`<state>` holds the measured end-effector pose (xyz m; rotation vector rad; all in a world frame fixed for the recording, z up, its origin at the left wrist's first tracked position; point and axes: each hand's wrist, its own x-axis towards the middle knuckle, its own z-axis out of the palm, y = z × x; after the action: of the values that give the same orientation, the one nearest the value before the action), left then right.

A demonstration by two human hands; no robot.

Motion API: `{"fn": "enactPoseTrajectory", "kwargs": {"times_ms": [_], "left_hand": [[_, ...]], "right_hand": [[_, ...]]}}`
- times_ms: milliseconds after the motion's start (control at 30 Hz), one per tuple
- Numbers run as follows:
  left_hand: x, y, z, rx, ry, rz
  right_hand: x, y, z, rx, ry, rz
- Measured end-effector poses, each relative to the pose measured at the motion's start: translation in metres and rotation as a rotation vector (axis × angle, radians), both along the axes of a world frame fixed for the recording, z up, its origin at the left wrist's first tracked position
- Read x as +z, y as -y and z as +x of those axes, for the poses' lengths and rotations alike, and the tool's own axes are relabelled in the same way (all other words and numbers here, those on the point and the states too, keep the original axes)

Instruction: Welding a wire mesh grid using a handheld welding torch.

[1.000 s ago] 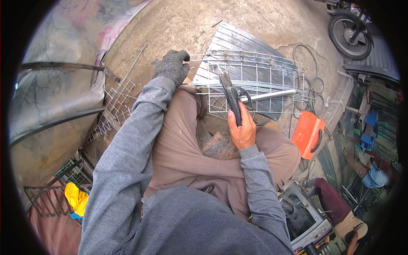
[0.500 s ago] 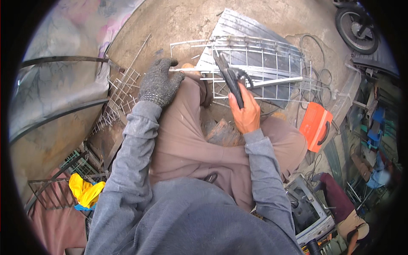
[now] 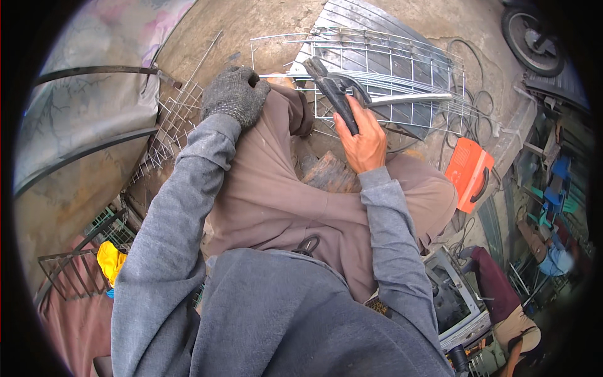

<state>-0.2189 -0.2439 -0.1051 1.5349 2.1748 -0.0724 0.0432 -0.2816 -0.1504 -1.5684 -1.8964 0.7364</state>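
Observation:
My left hand [image 3: 234,95] wears a dark grey knit glove and grips the near left edge of a white wire mesh panel [image 3: 402,63] that lies across my knees. My right hand [image 3: 363,139] is bare and closed around the black handle of an electrode holder [image 3: 334,93], whose jaws point up and left onto the mesh. A thin metal rod [image 3: 408,98] runs right from the holder over the wire grid. My brown trousers and grey sleeves fill the middle of the view.
An orange welding machine [image 3: 468,173] stands on the ground to my right, with black cables [image 3: 472,100] looping behind the mesh. More wire grid [image 3: 171,129] leans at the left. Corrugated sheet [image 3: 370,25] lies under the panel. A wheel [image 3: 529,32] is at top right.
My gloved left hand has slid left and down along the mesh edge. The mesh panel and my right hand with the holder have shifted slightly nearer and left in the view.

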Motion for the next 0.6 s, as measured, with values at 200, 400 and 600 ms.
{"fn": "enactPoseTrajectory", "kwargs": {"times_ms": [200,400,600], "left_hand": [[0.0019,-0.0041,0.001,0.009,-0.023,-0.067],[0.0067,-0.0044,-0.0013,0.045,0.004,-0.045],[-0.0029,0.0009,-0.0069,0.222,0.127,0.181]], "right_hand": [[-0.001,0.0,0.0017,-0.01,0.016,-0.017],[-0.0001,-0.002,0.0016,-0.02,0.015,-0.017],[0.0001,-0.0019,0.0028,-0.039,0.004,-0.039]]}}
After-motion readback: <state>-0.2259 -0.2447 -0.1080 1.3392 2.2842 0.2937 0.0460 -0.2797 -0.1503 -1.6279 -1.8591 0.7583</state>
